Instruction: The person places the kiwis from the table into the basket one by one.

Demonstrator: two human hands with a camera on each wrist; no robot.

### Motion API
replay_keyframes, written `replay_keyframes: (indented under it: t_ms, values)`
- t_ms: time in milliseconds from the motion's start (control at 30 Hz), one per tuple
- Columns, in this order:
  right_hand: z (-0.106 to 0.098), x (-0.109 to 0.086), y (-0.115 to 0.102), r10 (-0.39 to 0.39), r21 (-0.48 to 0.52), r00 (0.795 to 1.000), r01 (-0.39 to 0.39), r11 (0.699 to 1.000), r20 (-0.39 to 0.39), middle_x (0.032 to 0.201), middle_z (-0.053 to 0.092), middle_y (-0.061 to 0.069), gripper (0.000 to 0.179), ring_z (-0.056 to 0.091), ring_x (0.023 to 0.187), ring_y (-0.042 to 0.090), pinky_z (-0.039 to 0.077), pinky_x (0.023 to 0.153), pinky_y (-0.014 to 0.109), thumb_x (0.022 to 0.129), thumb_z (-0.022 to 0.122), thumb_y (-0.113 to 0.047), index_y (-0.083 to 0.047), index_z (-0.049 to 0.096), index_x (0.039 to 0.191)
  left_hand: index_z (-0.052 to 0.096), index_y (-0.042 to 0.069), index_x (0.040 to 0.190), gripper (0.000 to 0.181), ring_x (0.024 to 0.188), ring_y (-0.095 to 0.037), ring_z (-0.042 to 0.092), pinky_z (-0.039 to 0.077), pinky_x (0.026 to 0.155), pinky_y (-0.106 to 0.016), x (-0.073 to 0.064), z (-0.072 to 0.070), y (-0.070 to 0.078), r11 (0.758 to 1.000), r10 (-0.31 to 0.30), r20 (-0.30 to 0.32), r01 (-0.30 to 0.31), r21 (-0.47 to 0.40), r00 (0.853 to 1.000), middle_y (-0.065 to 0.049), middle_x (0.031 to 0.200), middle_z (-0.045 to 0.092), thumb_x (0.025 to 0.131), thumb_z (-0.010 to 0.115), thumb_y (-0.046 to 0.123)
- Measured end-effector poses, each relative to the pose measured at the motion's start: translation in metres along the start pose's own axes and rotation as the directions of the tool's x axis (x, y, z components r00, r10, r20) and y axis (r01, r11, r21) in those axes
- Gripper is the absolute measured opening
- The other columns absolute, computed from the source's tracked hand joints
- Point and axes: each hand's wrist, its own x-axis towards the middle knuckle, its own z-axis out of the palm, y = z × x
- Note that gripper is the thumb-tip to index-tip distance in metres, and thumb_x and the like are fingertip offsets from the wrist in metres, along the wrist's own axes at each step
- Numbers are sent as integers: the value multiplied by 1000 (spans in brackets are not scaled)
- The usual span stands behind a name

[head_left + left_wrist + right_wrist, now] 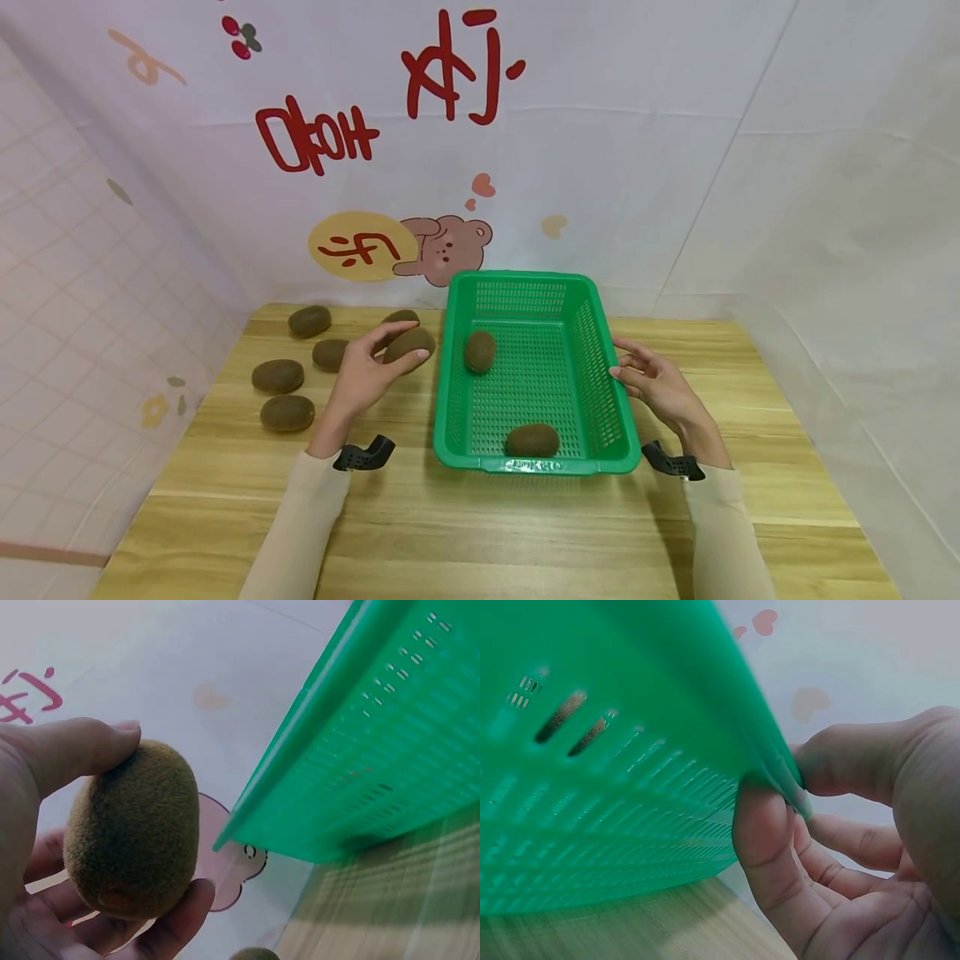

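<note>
The left hand (362, 373) has its thumb and fingers bent round a brown kiwi (409, 350), parted only as wide as the fruit between them. That held kiwi sits at the fingertips, just to the left of a green basket (525, 379).

The right hand (660, 390) pinches the basket's right rim (622, 417), with thumb and fingertips on either side of the edge and nearly closed on it. The basket stands between the two hands on a wooden table (420, 533).

Inside it, one kiwi (480, 352) lies to the right of the left hand, by the basket's left wall. Another kiwi (532, 440) lies lower, between the hands but nearer the person, by the near wall.

Five more are on the table around the left hand. A partly hidden kiwi (401, 316) lies just beyond its fingers, and another kiwi (328, 355) lies just left of its knuckles. Farther left are a kiwi (310, 321) beyond the hand, a kiwi (278, 377) about level with it and a kiwi (287, 412) beside the wrist.

Beyond both hands hangs a white sheet (622, 167) with a printed bear (453, 250).
</note>
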Motion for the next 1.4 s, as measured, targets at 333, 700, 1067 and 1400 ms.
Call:
replay_keyframes:
  t_ms: [333,700,1067,1400]
  values:
    - [-1,1,1,-4,30,1000,4,1000,8,120,52,6,72,59,100,12,55,88,24,100,68,-33,-19,33,162,66,22,136,52,133,-22,56,46,109,-53,9,9,19,998,45,50,-47,42,998,2,141,62,89,80,39]
    - [-2,1,2,-3,48,1000,2,999,10,119,51,6,71,59,99,11,55,87,23,101,68,-32,-19,33,162,67,22,135,49,115,-21,65,54,94,-44,20,30,31,982,156,105,-166,93,982,-1,132,69,90,81,31]
    - [-3,3,5,-1,46,1000,1,999,4,118,53,4,72,59,99,11,55,86,23,99,69,-33,-21,34,161,68,22,133,47,122,-21,61,52,98,-46,25,51,45,972,173,178,-197,131,969,1,139,65,89,82,31]
    - [-2,2,4,4,63,1000,-4,998,2,117,54,3,73,59,96,10,56,85,23,99,69,-32,-20,33,161,68,19,133,48,117,-27,63,55,98,-46,27,60,50,971,190,216,-217,105,958,-3,130,68,89,82,28]
